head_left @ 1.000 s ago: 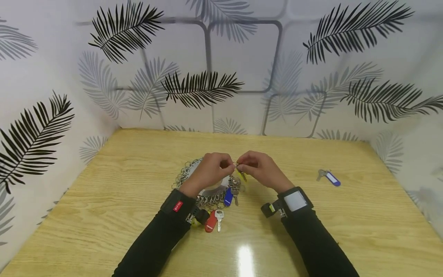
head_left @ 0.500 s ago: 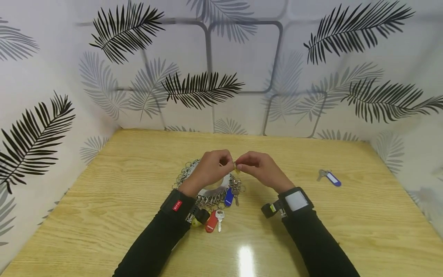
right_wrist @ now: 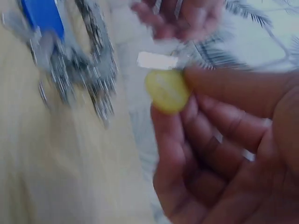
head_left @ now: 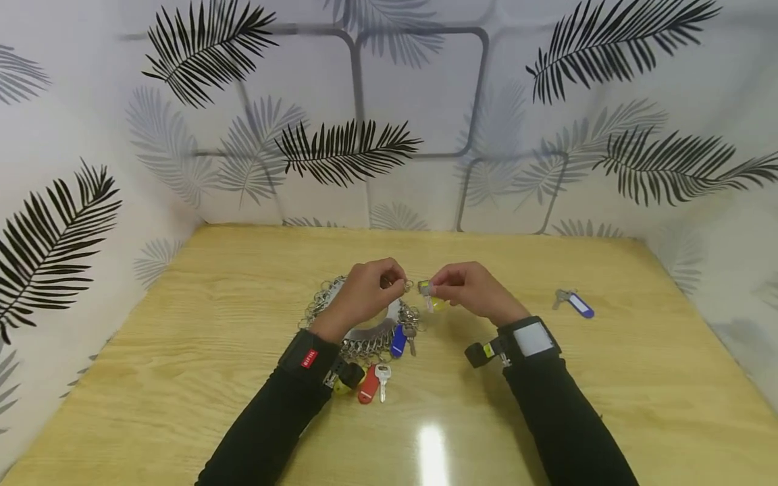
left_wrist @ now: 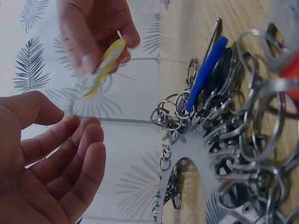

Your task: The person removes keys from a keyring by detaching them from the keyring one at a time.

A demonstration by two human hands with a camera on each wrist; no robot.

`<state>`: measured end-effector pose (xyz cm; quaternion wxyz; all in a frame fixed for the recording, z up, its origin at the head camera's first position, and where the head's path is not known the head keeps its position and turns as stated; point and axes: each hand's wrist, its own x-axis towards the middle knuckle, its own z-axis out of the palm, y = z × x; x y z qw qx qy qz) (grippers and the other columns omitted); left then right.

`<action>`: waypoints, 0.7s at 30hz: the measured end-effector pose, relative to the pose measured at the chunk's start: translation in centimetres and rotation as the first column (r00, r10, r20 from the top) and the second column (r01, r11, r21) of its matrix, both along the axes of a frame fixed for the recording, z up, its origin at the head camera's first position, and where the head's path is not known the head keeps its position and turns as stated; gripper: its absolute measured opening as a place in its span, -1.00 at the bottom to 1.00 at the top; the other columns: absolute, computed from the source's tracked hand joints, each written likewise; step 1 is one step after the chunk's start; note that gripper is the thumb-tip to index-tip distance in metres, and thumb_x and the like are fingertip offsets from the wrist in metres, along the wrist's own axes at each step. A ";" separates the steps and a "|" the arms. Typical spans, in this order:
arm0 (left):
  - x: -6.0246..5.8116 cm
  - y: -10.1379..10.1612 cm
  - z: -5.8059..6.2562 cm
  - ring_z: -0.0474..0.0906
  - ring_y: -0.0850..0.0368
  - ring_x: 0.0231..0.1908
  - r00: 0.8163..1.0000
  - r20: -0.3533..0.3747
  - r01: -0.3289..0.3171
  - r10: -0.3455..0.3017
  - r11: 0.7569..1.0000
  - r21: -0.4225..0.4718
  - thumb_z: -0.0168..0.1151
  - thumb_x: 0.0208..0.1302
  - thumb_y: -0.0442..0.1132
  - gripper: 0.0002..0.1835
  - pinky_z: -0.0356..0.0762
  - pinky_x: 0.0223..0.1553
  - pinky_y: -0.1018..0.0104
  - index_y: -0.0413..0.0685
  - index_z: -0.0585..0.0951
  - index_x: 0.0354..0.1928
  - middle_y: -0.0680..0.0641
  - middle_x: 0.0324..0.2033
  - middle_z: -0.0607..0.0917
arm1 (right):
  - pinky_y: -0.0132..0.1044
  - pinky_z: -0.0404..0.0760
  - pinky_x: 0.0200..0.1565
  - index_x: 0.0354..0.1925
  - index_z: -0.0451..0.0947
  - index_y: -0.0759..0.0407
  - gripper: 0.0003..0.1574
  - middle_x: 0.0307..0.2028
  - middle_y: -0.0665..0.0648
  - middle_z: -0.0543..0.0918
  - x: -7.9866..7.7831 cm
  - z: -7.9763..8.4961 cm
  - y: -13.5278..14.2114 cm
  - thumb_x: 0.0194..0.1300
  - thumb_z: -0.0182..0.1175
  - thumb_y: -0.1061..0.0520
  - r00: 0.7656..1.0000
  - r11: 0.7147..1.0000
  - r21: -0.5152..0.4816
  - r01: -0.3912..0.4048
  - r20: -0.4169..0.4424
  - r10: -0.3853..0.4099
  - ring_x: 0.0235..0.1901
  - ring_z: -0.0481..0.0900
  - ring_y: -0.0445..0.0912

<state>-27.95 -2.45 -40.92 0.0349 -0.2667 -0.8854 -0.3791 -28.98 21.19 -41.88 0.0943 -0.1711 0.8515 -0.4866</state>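
Observation:
My right hand [head_left: 464,287] pinches a yellow key tag [right_wrist: 166,91] between thumb and fingers; a grey key [head_left: 424,287] hangs with it. The tag [left_wrist: 106,67] also shows edge-on in the left wrist view. Facing it, my left hand [head_left: 371,290] has loosely curved fingers, with nothing between them in the left wrist view. Beneath the left hand lies a flat silver ring-shaped holder [head_left: 371,333], its edge lined with many metal clips and split rings. The left forearm hides part of it.
A blue key tag [head_left: 398,341] with a key lies at the holder's right side. In front are a red tag [head_left: 368,385], a silver key [head_left: 383,382] and a partly hidden yellow tag. Another blue tag [head_left: 581,304] with a key lies far right. A patterned wall backs the table.
The hands were together at the yellow tag; now the right hand has drawn away to the right with the tag and key. The left hand stays nearly in place. The head view shifted slightly.

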 end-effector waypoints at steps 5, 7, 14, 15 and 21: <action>0.0 -0.1 0.3 0.57 0.13 -0.29 0.999 0.013 -0.043 0.044 0.999 -0.025 0.15 0.37 -0.23 -0.88 0.52 -0.23 0.24 -0.05 0.63 -0.16 0.05 -0.32 0.65 | -0.16 0.54 -0.22 -0.08 0.62 0.30 -0.65 -0.13 0.28 0.67 -0.5 0.6 4.8 0.34 0.21 0.05 0.960 0.942 0.194 0.274 -0.106 -0.258 -0.20 0.61 0.06; 0.1 0.0 0.3 0.57 0.13 -0.28 0.999 0.018 -0.031 0.032 0.999 -0.033 0.14 0.38 -0.22 -0.87 0.53 -0.23 0.24 -0.06 0.63 -0.16 0.04 -0.32 0.65 | -0.15 0.55 -0.26 -0.03 0.60 0.34 -0.59 -0.10 0.34 0.65 -0.4 0.4 7.4 0.34 0.20 0.03 0.931 0.896 0.252 0.365 -0.116 -0.347 -0.22 0.62 0.10; 0.0 0.3 -0.1 0.56 0.15 -0.29 0.998 0.053 -0.037 0.040 0.998 -0.057 0.14 0.38 -0.21 -0.86 0.52 -0.22 0.24 -0.06 0.64 -0.16 0.06 -0.33 0.64 | -0.24 0.43 -0.38 -0.15 0.63 0.43 -0.57 -0.42 0.20 0.66 0.3 -1.0 13.3 0.33 0.14 0.04 0.883 0.823 0.349 0.448 -0.028 -0.469 -0.37 0.51 0.01; 0.1 0.2 -0.2 0.56 0.15 -0.29 0.997 0.056 -0.040 0.044 0.998 -0.058 0.14 0.38 -0.21 -0.86 0.52 -0.22 0.24 -0.06 0.64 -0.16 0.07 -0.33 0.64 | -0.25 0.41 -0.39 -0.23 0.64 0.42 -0.59 -0.49 0.14 0.64 0.4 -1.2 13.6 0.31 0.14 0.05 0.879 0.820 0.352 0.451 -0.015 -0.477 -0.39 0.49 0.00; 0.1 -0.1 -0.4 0.57 0.15 -0.29 0.998 0.039 -0.040 0.042 0.998 -0.050 0.15 0.37 -0.22 -0.87 0.53 -0.23 0.25 -0.05 0.64 -0.16 0.06 -0.32 0.66 | -0.27 0.38 -0.43 -0.57 0.66 0.29 -0.64 -0.67 -0.04 0.58 0.6 -1.8 14.4 0.23 0.18 0.08 0.847 0.788 0.366 0.496 -0.002 -0.532 -0.46 0.47 -0.03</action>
